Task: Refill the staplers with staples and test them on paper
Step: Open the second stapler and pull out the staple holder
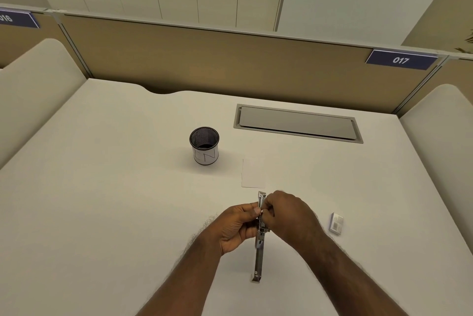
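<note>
Far left of the action, the black mesh pen cup (204, 145) with its white paper wrap stands upright on the desk (102, 187), well apart from your hands. Moving right, your left hand (236, 226) has its fingers curled, thumb pressed against the side of the stapler (259, 236). That stapler is swung fully open, a long metal strip lying straight out from you on the desk. Just beyond it lies a small white paper (253, 173), flat. Your right hand (286, 215) grips the stapler's magazine, fingertips pinched at it; whether they hold staples, you can't tell. Furthest right, the small staple box (336, 223) rests near your right wrist.
</note>
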Motion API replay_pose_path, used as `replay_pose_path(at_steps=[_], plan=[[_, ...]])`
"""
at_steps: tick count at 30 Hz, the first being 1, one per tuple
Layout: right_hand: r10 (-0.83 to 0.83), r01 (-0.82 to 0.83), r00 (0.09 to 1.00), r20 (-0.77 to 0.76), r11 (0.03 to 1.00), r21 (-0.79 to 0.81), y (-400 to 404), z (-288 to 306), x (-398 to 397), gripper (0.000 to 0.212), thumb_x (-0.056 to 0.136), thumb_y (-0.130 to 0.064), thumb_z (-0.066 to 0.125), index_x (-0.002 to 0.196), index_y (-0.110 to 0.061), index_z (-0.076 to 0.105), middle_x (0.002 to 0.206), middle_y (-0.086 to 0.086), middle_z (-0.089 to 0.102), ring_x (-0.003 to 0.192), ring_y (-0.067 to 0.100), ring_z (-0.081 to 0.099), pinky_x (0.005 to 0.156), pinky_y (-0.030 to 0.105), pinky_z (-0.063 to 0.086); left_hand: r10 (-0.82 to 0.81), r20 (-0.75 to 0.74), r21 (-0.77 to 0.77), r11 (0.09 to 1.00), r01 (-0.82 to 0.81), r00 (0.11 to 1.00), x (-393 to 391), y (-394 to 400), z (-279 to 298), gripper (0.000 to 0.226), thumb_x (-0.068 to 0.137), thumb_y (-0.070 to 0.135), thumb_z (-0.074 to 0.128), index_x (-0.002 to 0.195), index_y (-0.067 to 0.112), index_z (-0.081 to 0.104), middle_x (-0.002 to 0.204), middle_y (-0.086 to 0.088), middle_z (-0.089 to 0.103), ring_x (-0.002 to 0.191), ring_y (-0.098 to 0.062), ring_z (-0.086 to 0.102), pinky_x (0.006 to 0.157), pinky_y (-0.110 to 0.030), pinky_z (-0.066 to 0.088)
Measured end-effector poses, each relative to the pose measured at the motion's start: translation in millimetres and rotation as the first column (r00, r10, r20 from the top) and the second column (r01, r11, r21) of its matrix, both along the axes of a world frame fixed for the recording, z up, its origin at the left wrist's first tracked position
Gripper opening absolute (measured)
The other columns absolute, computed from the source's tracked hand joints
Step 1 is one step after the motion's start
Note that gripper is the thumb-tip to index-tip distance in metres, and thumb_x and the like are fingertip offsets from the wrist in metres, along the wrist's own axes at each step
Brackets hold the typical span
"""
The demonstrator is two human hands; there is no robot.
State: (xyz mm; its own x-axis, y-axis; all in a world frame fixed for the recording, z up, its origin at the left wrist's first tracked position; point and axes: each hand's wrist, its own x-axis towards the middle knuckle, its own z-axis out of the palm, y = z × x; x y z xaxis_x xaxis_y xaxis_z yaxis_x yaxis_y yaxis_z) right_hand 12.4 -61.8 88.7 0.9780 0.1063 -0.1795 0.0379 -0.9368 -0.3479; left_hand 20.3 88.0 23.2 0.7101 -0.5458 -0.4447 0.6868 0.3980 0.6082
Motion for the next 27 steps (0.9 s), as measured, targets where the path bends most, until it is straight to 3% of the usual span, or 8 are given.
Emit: replay_pose_path(at_steps=[3, 10, 14, 18, 20, 23, 27], plan=[[-0.014, 0.015, 1.000, -0.008, 0.999, 0.052, -3.1, -2.5, -2.2, 0.012, 0.082, -0.034, 0.054, 0.080, -0.026, 0.063, 0.081, -0.007, 0.062, 0.071, 0.011, 0.058, 0.061, 0.026, 0.045, 0.025, -0.015, 0.030, 0.999, -0.025, 1.000, -0.3, 1.6, -1.3, 0.025, 0.094, 0.006, 0.057, 0.114, -0.004, 0.066, 0.093, -0.017, 0.071, 0.079, -0.023, 0.069, 0.076, -0.035, 0.060], [-0.079, 0.086, 0.996, -0.045, 0.975, 0.203, -9.4, -11.3, -8.2, 0.002, 0.080, -0.027, 0.058, 0.080, -0.028, 0.059, 0.075, -0.011, 0.064, 0.067, 0.006, 0.058, 0.065, 0.032, 0.053, 0.063, -0.082, 0.132, 0.990, -0.051, 0.995, -1.5, 0.0, -9.2, 0.026, 0.091, 0.002, 0.051, 0.112, -0.006, 0.064, 0.085, -0.019, 0.068, 0.070, -0.027, 0.065, 0.075, -0.040, 0.060], [-0.108, 0.120, 0.992, -0.059, 0.953, 0.279, -11.4, -18.4, -11.7, 0.018, 0.083, -0.019, 0.055, 0.085, -0.034, 0.065, 0.080, -0.012, 0.064, 0.064, 0.003, 0.059, 0.065, 0.024, 0.049, 0.085, -0.091, 0.182, 0.981, -0.068, 0.992, -2.7, -1.9, -15.9, 0.023, 0.092, 0.005, 0.052, 0.099, 0.000, 0.074, 0.083, -0.016, 0.064, 0.067, -0.025, 0.056, 0.069, -0.036, 0.056], [-0.135, 0.168, 0.984, -0.120, 0.927, 0.336, -14.9, -21.9, -14.7, 0.025, 0.082, -0.013, 0.055, 0.076, -0.034, 0.067, 0.077, -0.012, 0.064, 0.066, 0.007, 0.065, 0.069, 0.024, 0.051, 0.081, -0.021, 0.282, 0.957, -0.072, 0.996, -4.6, -3.0, -25.9, 0.022, 0.098, 0.010, 0.054, 0.116, 0.002, 0.065, 0.096, -0.016, 0.067, 0.074, -0.024, 0.065, 0.081, -0.038, 0.060], [-0.146, 0.194, 0.976, -0.163, 0.921, 0.338, -16.9, -23.8, -16.4, 0.023, 0.083, -0.014, 0.056, 0.078, -0.033, 0.069, 0.074, -0.014, 0.065, 0.067, 0.007, 0.066, 0.069, 0.018, 0.050, 0.080, 0.000, 0.346, 0.935, -0.075, 0.997, -5.1, -3.8, -29.5, 0.021, 0.097, 0.008, 0.054, 0.116, 0.002, 0.062, 0.098, -0.016, 0.068, 0.079, -0.024, 0.070, 0.081, -0.038, 0.059], [-0.165, 0.227, 0.966, -0.201, 0.910, 0.348, -19.3, -26.9, -19.0, 0.019, 0.084, -0.015, 0.058, 0.082, -0.029, 0.071, 0.069, -0.015, 0.066, 0.066, 0.006, 0.067, 0.064, 0.008, 0.046, 0.081, 0.029, 0.434, 0.897, -0.086, 0.996, -5.7, -5.8, -32.4, 0.012, 0.094, 0.004, 0.059, 0.104, 0.004, 0.065, 0.095, -0.014, 0.071, 0.080, -0.022, 0.073, 0.070, -0.032, 0.060], [-0.171, 0.250, 0.959, -0.227, 0.887, 0.388, -20.4, -28.9, -22.1, 0.016, 0.083, -0.015, 0.063, 0.079, -0.029, 0.069, 0.065, -0.012, 0.068, 0.062, 0.003, 0.068, 0.060, 0.005, 0.045, 0.053, 0.065, 0.505, 0.859, -0.079, 0.996, -4.5, -9.0, -35.0, 0.012, 0.093, 0.001, 0.058, 0.102, 0.004, 0.065, 0.092, -0.015, 0.069, 0.080, -0.023, 0.071, 0.066, -0.030, 0.060]])
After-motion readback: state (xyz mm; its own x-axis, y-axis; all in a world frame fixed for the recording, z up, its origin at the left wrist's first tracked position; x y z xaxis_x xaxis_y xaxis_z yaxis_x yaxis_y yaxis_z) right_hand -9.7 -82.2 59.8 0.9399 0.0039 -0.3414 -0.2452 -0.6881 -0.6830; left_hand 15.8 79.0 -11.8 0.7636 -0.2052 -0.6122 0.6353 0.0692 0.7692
